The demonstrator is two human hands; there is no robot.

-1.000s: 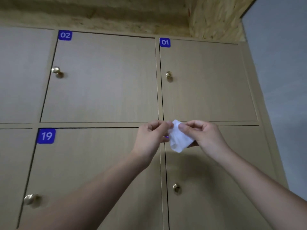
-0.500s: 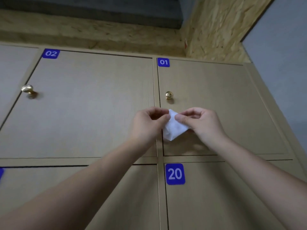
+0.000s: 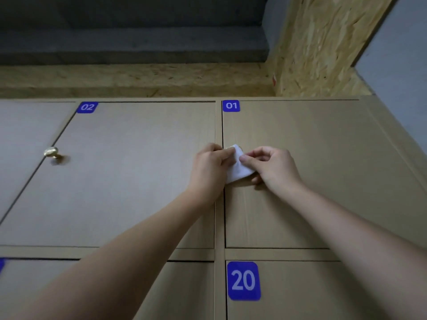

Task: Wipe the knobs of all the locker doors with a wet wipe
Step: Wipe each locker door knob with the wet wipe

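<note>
At door 01 (image 3: 300, 181), wipe (image 3: 238, 168) pinched between hands

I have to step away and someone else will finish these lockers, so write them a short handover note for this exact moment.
Left hand: pinches the left edge of the wet wipe.
Right hand: pinches the wipe's right side.
The wipe is held up against door 01, at its left edge, where a knob would sit; that knob is hidden behind the wipe and hands.
The brass knob on door 02 is in plain view, untouched.
Door 20 lies below 01; its knob is out of frame.
Done: nothing can be confirmed as wiped.
Left: knob 01, then 02, 20 and the rest.
</note>
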